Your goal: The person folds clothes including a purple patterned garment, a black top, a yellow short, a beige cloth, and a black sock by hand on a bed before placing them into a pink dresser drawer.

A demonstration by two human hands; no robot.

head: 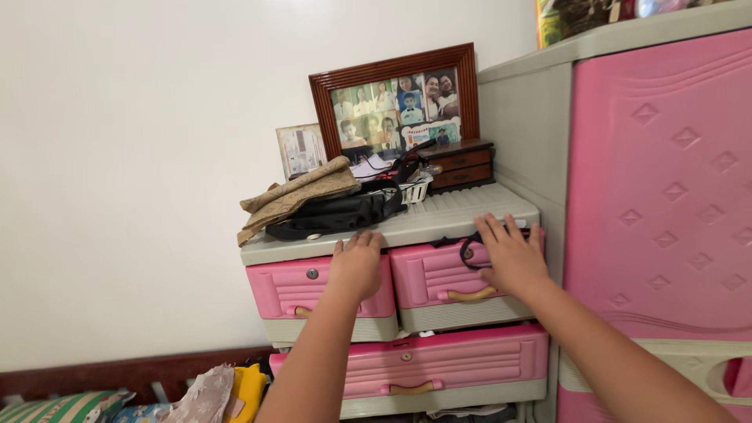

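Both palms flat on the two upper pink drawers.

My left hand (356, 262), open and gripping nothing, presses the left drawer (313, 288); my right hand (511, 254), fingers spread, rests on the right drawer (446, 278) at 3 o'clock over a dark cord (468, 252). Judgement: push evenly, fingers clear of the seam. Count: three drawers, the wide lower drawer (439, 364) nearest; one black bag (337, 213), one photo frame (395, 102) at 12 o'clock.
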